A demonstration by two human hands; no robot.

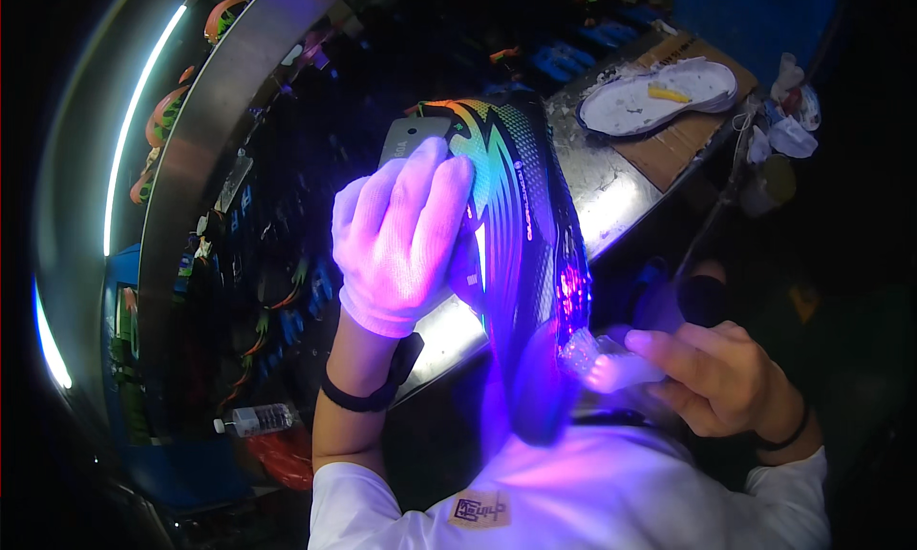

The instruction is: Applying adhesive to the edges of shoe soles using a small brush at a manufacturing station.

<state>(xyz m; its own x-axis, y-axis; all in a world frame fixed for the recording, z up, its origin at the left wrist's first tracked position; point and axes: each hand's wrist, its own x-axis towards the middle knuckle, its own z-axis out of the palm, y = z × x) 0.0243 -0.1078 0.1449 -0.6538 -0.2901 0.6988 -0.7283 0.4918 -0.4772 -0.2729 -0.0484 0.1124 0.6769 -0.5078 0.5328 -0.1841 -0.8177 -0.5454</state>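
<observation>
A dark sneaker with iridescent green and orange stripes is held up in front of my chest, bathed in violet light. My left hand, in a white knitted glove, is closed on its side near the collar. Beside my fingertips a grey hang tag sticks out. My bare right hand pinches a crumpled whitish, partly see-through wad against or very close to the sneaker's lower right edge. Glare blurs what the wad is, and whether it touches cannot be told.
Beyond the sneaker, a white shoe sole with a yellow piece on it lies on cardboard atop a metal bench. Shoes stand along a curved metal rack at left. A plastic bottle lies by a red bag.
</observation>
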